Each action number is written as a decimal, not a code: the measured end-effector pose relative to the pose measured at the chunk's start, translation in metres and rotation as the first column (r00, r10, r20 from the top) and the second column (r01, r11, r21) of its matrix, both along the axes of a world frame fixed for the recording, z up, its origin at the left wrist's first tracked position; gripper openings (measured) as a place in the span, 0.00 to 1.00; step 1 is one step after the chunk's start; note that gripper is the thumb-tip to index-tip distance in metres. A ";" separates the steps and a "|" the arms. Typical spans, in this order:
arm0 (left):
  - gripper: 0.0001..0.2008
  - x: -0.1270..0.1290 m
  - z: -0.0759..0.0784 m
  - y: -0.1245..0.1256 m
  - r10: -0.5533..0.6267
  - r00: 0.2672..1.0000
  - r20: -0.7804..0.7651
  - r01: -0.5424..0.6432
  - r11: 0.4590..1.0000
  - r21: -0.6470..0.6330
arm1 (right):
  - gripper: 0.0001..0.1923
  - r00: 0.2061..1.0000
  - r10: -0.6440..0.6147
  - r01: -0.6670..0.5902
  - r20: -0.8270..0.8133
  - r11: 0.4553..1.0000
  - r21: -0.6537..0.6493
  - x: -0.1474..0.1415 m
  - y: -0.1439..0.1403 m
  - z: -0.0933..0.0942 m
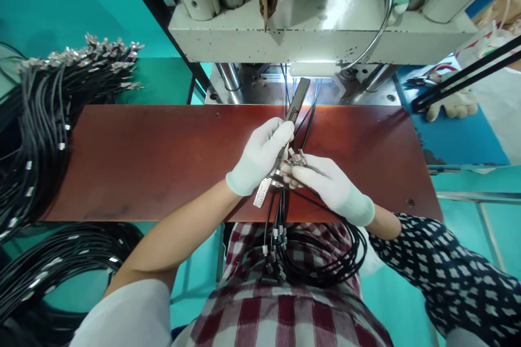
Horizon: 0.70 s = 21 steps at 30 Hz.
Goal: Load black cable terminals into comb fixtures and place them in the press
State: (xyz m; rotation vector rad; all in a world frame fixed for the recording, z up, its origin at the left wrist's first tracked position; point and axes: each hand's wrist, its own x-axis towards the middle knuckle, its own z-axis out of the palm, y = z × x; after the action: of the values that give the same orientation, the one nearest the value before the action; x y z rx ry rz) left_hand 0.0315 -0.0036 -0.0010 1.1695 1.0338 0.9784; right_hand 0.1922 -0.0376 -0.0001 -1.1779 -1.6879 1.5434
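Note:
My left hand, in a white glove, is closed around a long flat metal bar. The bar slants across the board, its far end pointing at the machine and a pale lettered piece showing at its near end. Gloved as well, my right hand pinches several black cables by their metal connectors, right beside the bar. My fingers partly cover the connectors, so I cannot tell whether they touch the bar. The cables' coil rests on my lap below the board's edge. More black cables run from my hands into the machine.
A reddish-brown board lies under my hands. Beyond it stands a white press with metal posts. Many black cables with metal ends hang at left, above a large coil. A spare glove lies on a blue surface at right.

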 end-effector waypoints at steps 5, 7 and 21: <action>0.17 -0.001 -0.001 0.000 -0.055 0.997 0.055 0.057 0.998 -0.035 | 0.12 0.994 -0.064 0.061 0.087 0.998 0.036 0.004 -0.002 0.003; 0.17 -0.001 0.000 0.001 -0.052 0.998 0.046 0.052 0.999 -0.002 | 0.12 0.992 -0.089 0.091 0.094 0.996 -0.013 0.003 -0.002 0.004; 0.19 -0.001 0.002 -0.002 -0.050 0.995 -0.084 0.056 0.995 0.076 | 0.12 0.990 -0.075 0.080 0.116 0.996 -0.039 -0.009 0.009 0.010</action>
State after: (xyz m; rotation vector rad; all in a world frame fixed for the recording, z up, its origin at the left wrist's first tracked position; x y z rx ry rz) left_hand 0.0307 -0.0054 0.0011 1.3050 1.0318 0.9426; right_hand 0.1834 -0.0286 0.0098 -1.3625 -1.6673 1.4977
